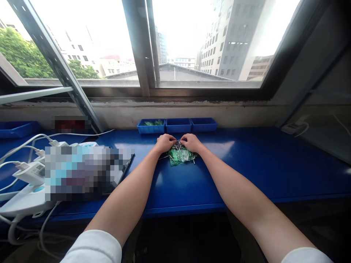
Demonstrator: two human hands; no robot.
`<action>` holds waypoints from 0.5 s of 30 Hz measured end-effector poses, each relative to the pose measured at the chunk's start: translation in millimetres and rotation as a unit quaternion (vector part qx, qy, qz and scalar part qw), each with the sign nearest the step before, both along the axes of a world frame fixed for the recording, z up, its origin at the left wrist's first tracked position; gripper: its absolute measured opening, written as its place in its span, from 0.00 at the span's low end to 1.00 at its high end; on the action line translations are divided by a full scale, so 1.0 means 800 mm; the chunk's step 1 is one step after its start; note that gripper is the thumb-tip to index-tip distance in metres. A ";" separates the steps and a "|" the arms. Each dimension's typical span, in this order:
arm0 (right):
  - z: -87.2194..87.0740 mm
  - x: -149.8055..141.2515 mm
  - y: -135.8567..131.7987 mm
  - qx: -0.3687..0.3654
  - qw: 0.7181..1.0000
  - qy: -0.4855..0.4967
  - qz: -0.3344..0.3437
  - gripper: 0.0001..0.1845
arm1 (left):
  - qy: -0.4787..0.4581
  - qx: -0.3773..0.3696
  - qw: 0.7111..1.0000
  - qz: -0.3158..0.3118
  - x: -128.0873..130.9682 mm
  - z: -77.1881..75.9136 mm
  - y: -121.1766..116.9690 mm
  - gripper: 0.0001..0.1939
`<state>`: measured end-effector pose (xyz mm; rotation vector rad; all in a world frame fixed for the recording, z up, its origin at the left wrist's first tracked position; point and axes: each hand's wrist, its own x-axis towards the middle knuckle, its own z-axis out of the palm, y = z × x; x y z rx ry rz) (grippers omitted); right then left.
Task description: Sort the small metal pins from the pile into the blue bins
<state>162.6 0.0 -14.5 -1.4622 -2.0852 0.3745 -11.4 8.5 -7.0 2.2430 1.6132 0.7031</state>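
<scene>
My left hand (165, 143) and my right hand (192, 142) face each other over a small pile in the middle of the blue table. Thumb and fingers are pinched together on each; whatever lies between the fingertips is too small to make out. Just beneath them is a heap of thin silvery metal pieces (178, 145), several sticking out at the sides. Green-printed clear plastic packets (181, 156) lie at the near side of the heap. Behind my hands stands a blue bin (151, 128) with similar green packets inside.
Two more blue bins, a middle one (178, 128) and a right one (204, 126), adjoin it on the blue table (246, 160). To the left are a white power strip (26, 199) with plugged-in chargers and cables, and a blurred-out object. A metal shelf post (79, 93) rises behind.
</scene>
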 end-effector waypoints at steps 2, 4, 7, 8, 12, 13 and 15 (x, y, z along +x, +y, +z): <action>0.000 -0.001 0.000 0.009 1.000 -0.006 -0.005 0.08 | 0.003 0.000 1.000 0.006 0.000 0.000 0.000 0.10; -0.001 -0.002 0.001 0.026 1.000 -0.003 -0.015 0.09 | 0.004 0.001 1.000 0.015 0.001 0.001 0.000 0.11; -0.003 -0.001 0.004 0.051 0.998 0.010 -0.042 0.10 | 0.004 0.005 1.000 0.025 0.002 0.003 -0.001 0.13; -0.004 0.000 0.005 0.055 0.997 0.015 -0.051 0.10 | 0.004 0.010 1.000 0.027 0.003 0.003 -0.002 0.14; -0.008 0.003 0.009 0.055 0.996 0.035 -0.065 0.13 | 0.001 0.040 0.998 0.039 0.004 0.004 -0.004 0.16; -0.008 0.003 0.010 0.052 0.996 0.037 -0.063 0.13 | -0.002 0.051 0.998 0.040 0.004 0.004 -0.005 0.16; -0.009 0.003 0.010 0.046 0.996 0.040 -0.058 0.13 | -0.020 0.075 0.997 0.030 0.004 0.004 -0.006 0.16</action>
